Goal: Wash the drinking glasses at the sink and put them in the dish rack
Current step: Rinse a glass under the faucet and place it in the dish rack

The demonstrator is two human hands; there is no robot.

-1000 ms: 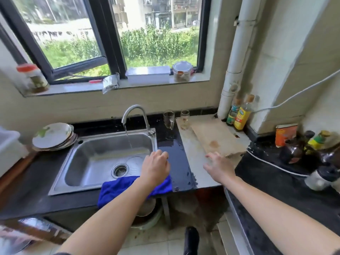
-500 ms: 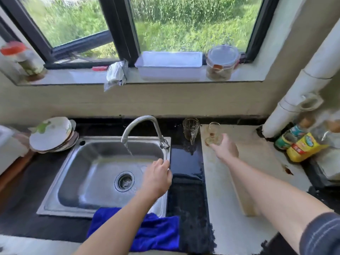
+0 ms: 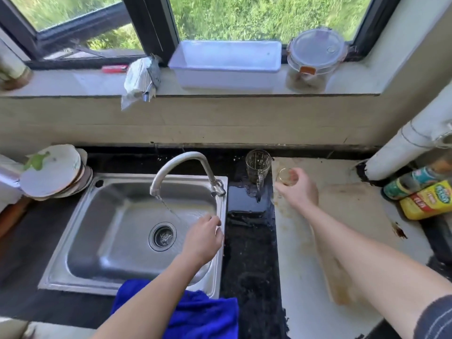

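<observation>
Two drinking glasses stand at the back of the counter, right of the sink. My right hand wraps its fingers around the small stained glass on the pale slab. A taller clear glass stands untouched just left of it on the black counter. My left hand hovers over the sink's right rim, fingers loosely curled, holding nothing. Water runs in a thin stream from the curved faucet into the steel basin. No dish rack is in view.
A blue cloth hangs over the sink's front edge. Stacked plates sit left of the sink. Bottles lie at the right by a white pipe. A white tub and lidded jar stand on the windowsill.
My right hand reached forward from the cutting board to the small glass and closed around it. My left hand left the blue cloth and moved up over the sink's right rim.
</observation>
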